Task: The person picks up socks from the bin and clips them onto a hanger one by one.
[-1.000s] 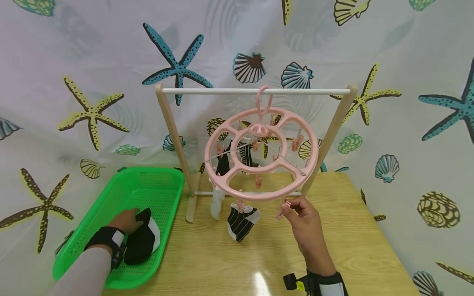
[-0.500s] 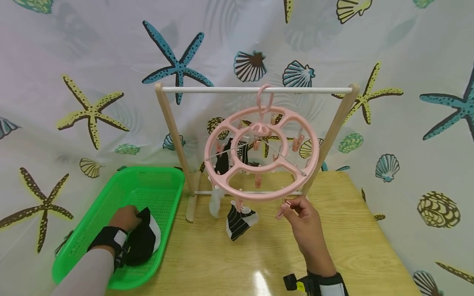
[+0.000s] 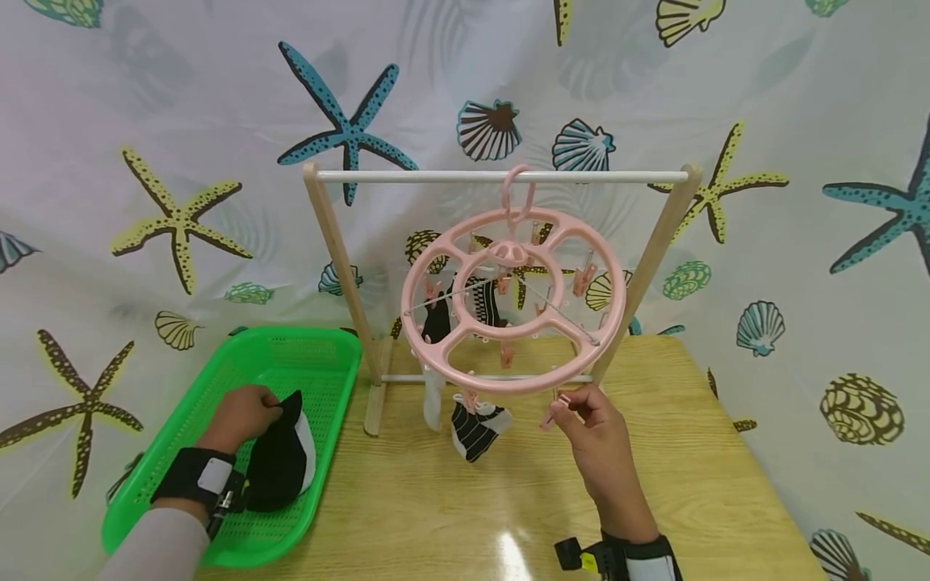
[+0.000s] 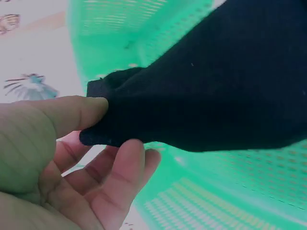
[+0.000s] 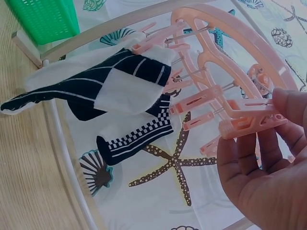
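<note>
In the head view my left hand (image 3: 238,417) is over the green basket (image 3: 340,436), pinching the top end of a black sock (image 3: 276,472). The left wrist view shows thumb and fingers at the cuff of that sock (image 4: 201,100). White cloth (image 3: 306,452) shows along its right side. My right hand (image 3: 601,448) pinches a pink clothespin (image 5: 249,117) at the front right of the round pink hanger (image 3: 530,386). A black-and-white striped sock (image 3: 475,436) hangs from the hanger's front, and a white sock (image 3: 433,399) hangs left of it.
A stand with a white top rail (image 3: 421,176) and wooden legs (image 3: 654,258) carries the hanger. A checkered sock (image 5: 139,139) and a black sock (image 3: 437,321) hang farther back. Several pink clothespins (image 3: 584,280) dangle empty. A patterned sheet (image 3: 218,97) backs the wooden table (image 3: 407,516).
My left hand has risen slightly, drawing the black sock's end upward in the basket. The hanging socks have swayed and turned a little. My right hand has stayed at the clothespin.
</note>
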Tool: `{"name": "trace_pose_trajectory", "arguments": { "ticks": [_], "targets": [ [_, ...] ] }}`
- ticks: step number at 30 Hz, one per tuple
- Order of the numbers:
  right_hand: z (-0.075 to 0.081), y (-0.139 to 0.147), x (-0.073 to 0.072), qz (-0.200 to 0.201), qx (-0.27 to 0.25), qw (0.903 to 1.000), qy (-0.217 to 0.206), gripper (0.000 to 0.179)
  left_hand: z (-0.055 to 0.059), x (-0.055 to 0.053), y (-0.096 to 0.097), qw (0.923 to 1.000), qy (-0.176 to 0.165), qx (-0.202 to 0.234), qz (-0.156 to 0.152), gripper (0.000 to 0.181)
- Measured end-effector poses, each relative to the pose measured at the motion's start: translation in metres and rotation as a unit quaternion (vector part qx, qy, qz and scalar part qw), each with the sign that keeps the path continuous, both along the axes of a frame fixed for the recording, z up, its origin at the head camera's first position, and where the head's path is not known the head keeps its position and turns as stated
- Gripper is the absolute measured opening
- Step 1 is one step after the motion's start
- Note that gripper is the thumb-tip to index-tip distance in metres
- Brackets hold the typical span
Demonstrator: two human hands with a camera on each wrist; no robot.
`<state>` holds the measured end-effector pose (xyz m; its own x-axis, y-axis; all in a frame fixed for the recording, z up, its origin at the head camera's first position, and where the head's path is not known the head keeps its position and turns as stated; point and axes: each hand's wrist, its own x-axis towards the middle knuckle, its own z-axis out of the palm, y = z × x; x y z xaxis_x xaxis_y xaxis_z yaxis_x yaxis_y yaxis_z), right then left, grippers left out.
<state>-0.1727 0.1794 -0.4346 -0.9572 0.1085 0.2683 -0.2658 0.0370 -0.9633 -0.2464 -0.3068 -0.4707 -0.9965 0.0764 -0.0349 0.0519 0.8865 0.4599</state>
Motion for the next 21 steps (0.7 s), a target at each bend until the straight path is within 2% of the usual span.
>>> {"name": "trace_pose_trajectory", "arguments": {
  "ticks": [3, 6, 10, 14, 18, 21],
  "targets": [
    [0.000, -0.002, 0.000, -0.001, 0.000, 1.0000, -0.002, 0.006, 0.011, 0.008, 0.007, 0.9998, 0.006, 0.016, -0.005, 0.020],
    [-0.001, -0.003, 0.000, -0.001, -0.001, 1.0000, -0.004, 0.005, 0.025, 0.020, 0.021, 0.9990, 0.035, 0.025, -0.008, 0.023],
    [-0.001, -0.003, -0.001, 0.000, -0.008, 0.9999, -0.008, 0.011, 0.046, 0.038, 0.053, 0.9958, 0.079, 0.044, -0.017, 0.025],
    [-0.002, -0.001, -0.002, -0.003, -0.009, 0.9999, -0.010, 0.014, 0.063, 0.051, 0.087, 0.9905, 0.110, 0.076, -0.029, 0.025],
    [-0.002, -0.001, -0.001, -0.007, -0.008, 0.9998, -0.018, 0.014, 0.069, 0.063, 0.123, 0.9841, 0.137, 0.107, -0.036, 0.021],
    [-0.002, -0.001, 0.000, -0.006, -0.012, 0.9997, -0.021, 0.015, 0.067, 0.073, 0.147, 0.9771, 0.160, 0.133, -0.047, 0.019]
  ]
}}
